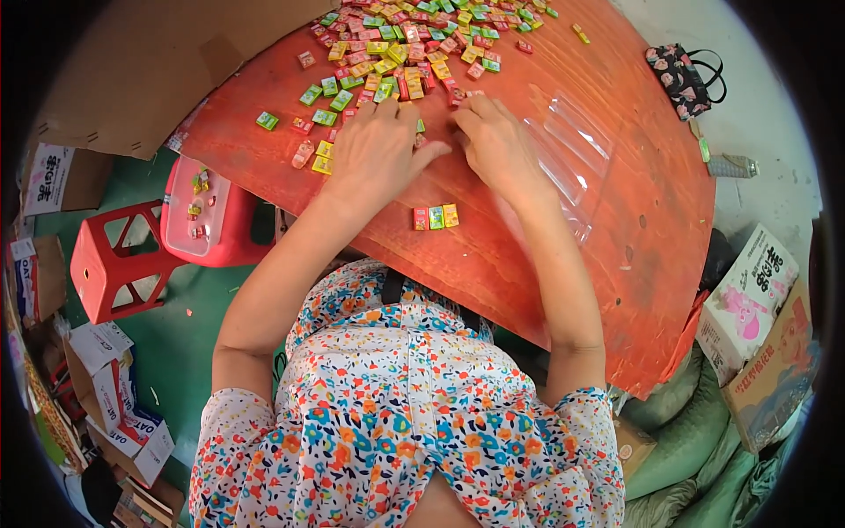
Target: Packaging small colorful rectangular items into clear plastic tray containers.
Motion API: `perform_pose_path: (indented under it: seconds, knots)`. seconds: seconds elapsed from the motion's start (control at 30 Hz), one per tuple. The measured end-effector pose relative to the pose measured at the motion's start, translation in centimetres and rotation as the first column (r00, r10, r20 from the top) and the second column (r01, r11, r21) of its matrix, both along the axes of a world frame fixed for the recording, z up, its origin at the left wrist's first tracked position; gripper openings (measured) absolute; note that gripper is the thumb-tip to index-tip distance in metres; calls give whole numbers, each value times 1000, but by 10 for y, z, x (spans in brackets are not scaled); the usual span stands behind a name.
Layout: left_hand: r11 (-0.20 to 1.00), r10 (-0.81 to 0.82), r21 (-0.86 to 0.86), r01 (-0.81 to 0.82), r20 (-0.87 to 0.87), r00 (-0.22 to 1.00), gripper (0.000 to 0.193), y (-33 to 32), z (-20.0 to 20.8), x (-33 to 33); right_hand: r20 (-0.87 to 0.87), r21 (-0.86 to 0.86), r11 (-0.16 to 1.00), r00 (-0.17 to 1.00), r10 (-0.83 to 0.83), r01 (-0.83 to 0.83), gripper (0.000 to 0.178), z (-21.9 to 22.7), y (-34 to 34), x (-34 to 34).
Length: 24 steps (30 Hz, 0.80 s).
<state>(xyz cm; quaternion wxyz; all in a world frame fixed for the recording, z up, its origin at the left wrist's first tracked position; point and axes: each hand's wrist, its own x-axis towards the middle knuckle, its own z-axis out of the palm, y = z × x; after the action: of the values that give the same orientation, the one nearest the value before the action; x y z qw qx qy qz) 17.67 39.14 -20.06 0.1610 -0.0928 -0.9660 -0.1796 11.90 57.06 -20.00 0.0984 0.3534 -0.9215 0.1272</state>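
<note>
A heap of small candy boxes (387,48) in pink, red, green and yellow spreads over the far part of the red wooden table (634,246). My left hand (374,145) rests at the heap's near edge, fingers forward among the boxes and thumb stretched out to the right. Beside it my right hand (497,145) has its fingers curled down at small red and pink boxes; whatever lies under the fingertips is hidden. Nearer to me, a short row of three boxes (436,216), red, green and yellow, stands side by side. Clear plastic trays (576,145) lie right of my right hand.
A large cardboard sheet (167,53) borders the table's left. Below are a pink container (224,238) holding a few boxes and a red stool (106,264). Opened cartons (119,396) lie at lower left; more cartons (748,290) stand right. A floral bag (682,84) sits far right.
</note>
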Motion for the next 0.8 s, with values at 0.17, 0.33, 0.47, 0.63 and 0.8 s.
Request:
perform_pose_path:
  seconds: [0.17,0.33,0.47,0.63,0.8]
  knots:
    - [999,33,3,-34,113,993,31,8,5,-22,13,-148,978,989,147,-143,19,-8,11,-6]
    - [990,-94,109,94,-5,996,19,-8,10,-8,147,-92,978,968,201,-189,25,17,25,29]
    - [932,-288,235,275,22,958,20,-26,24,47,329,-146,975,921,207,-167,29,18,42,71]
    - [882,-329,390,264,108,938,31,-18,5,86,372,-270,959,909,191,-91,40,7,38,84]
    - [895,-289,382,232,100,952,35,-16,-1,90,455,-322,944,864,215,-65,41,6,35,81]
